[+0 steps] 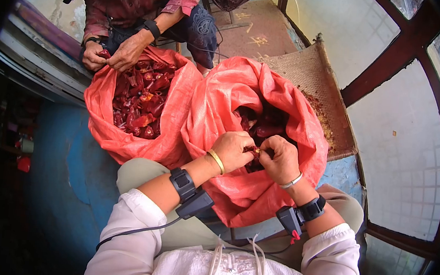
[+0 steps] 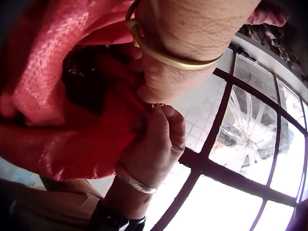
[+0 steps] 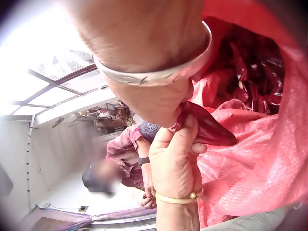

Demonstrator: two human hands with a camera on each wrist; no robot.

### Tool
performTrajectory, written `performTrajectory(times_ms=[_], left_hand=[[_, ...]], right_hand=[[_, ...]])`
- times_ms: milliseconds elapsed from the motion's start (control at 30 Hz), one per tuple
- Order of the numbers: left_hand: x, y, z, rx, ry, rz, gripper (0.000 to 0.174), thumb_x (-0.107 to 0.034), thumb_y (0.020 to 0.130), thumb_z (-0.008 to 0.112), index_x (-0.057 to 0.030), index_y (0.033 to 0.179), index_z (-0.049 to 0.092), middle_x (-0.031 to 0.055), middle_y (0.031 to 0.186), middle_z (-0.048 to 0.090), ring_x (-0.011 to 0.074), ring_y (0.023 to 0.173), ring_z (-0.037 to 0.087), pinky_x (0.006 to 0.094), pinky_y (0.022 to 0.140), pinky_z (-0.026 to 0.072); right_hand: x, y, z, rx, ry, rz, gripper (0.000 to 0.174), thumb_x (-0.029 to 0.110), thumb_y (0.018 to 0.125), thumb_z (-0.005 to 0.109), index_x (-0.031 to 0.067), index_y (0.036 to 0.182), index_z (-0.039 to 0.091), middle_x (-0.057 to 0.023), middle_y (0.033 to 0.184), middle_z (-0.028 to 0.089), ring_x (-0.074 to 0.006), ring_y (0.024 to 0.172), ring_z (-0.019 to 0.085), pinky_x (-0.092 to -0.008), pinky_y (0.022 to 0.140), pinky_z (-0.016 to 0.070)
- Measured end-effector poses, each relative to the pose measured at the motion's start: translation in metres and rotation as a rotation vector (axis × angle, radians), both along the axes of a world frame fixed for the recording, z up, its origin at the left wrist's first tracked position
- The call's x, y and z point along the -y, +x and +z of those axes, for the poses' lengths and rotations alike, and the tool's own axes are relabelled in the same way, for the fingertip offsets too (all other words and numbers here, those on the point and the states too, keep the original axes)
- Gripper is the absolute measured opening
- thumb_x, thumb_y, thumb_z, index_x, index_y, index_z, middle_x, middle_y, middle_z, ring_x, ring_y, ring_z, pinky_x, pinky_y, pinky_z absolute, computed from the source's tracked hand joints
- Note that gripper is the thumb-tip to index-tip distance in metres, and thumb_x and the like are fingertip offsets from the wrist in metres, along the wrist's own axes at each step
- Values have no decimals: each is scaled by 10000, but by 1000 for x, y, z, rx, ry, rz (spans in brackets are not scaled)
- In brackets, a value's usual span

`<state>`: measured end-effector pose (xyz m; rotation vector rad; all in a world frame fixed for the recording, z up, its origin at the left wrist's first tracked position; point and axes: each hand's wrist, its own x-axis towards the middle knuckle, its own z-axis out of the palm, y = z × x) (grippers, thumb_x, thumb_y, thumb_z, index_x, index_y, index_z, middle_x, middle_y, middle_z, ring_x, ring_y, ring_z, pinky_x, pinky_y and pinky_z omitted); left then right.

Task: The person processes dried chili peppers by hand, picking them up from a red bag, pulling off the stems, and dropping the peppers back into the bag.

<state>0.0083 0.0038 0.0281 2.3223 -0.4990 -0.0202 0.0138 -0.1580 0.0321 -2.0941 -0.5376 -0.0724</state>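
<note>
My left hand [image 1: 231,151], with a gold bangle at the wrist, grips a dark red chili pepper [image 3: 214,126] between thumb and fingers. The pepper's pointed tip sticks out past the fingers in the right wrist view. At the pepper's stem end, my right hand [image 1: 280,161] pinches with thumb and forefinger, and the two hands meet there. Both are over the near side of an open red woven sack [image 1: 224,93]. More dark red peppers [image 1: 268,128] lie inside this sack, partly in shadow.
To the left stands a second red sack [image 1: 99,111] full of split red peppers [image 1: 142,104]. Behind it sits another person [image 1: 131,14], holding a pepper piece [image 1: 104,53]. A woven tray [image 1: 315,67] with crumbs leans at the right, beside framed windows [image 1: 398,137].
</note>
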Motion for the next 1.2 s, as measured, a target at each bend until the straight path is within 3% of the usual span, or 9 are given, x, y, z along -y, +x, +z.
performTrajectory(times_ms=[367, 433, 533, 633, 700, 800, 833, 900, 1200], left_hand=[[2, -1, 7, -139, -154, 53, 219, -148, 651, 613, -51, 845, 588, 118, 769, 555, 262, 703, 549, 331, 636, 438], [2, -6, 2, -79, -174, 26, 187, -81, 651, 637, -18, 821, 592, 61, 642, 527, 129, 562, 515, 245, 525, 416], [1, -6, 6, -226, -205, 60, 126, -87, 684, 621, -7, 778, 595, 43, 598, 533, 93, 531, 493, 231, 508, 400], [-1, -4, 0, -358, -286, 126, 175, -199, 697, 601, -30, 743, 608, 129, 627, 571, 214, 570, 565, 305, 533, 422], [-2, -3, 1, -342, -283, 155, 202, -213, 712, 586, -14, 735, 603, 140, 621, 571, 210, 564, 565, 307, 530, 421], [-8, 6, -2, -424, -307, 188, 249, -239, 743, 566, 7, 710, 592, 119, 574, 557, 166, 529, 547, 293, 512, 417], [-10, 7, -6, -419, -307, 192, 249, -239, 743, 566, 7, 710, 592, 119, 574, 557, 166, 529, 547, 293, 512, 417], [-11, 6, -8, -671, -360, 138, 218, -239, 800, 530, -30, 757, 576, -21, 567, 495, 57, 488, 462, 210, 458, 394], [-22, 1, 0, -919, -960, 294, 169, -246, 806, 517, -103, 896, 532, -21, 683, 562, 46, 473, 491, 158, 396, 373]], right_hand=[[6, 7, 0, -795, 516, -50, 52, 60, 720, 520, 67, 669, 510, 28, 553, 471, -41, 439, 412, -170, 392, 328], [8, 2, -3, -825, 507, -35, 51, 70, 724, 521, 70, 675, 510, 27, 555, 475, -44, 439, 417, -172, 394, 332], [10, 3, -3, -891, 540, -25, 46, 86, 733, 518, 75, 689, 510, 24, 560, 486, -51, 437, 428, -178, 398, 341], [10, 4, -6, -923, 611, -34, 32, 103, 738, 528, 82, 718, 514, 12, 583, 509, -60, 448, 452, -185, 427, 373], [7, 6, -8, -951, 523, -93, 18, 75, 725, 524, 60, 717, 524, -23, 604, 535, -78, 517, 500, -203, 455, 392], [17, 12, -37, -250, -264, 113, 150, 111, 708, 516, 37, 826, 570, -137, 728, 586, -255, 701, 579, -348, 622, 463], [18, 8, -38, -245, -263, 118, 150, 111, 708, 516, 37, 826, 570, -137, 728, 586, -255, 701, 579, -348, 622, 463], [21, 0, -42, -112, -1030, 331, 218, 160, 734, 462, 36, 856, 593, -171, 805, 593, -300, 752, 578, -369, 665, 466], [29, 6, -42, -341, -1175, 434, 223, 185, 729, 463, 42, 784, 626, -179, 829, 596, -292, 795, 585, -373, 701, 470]])
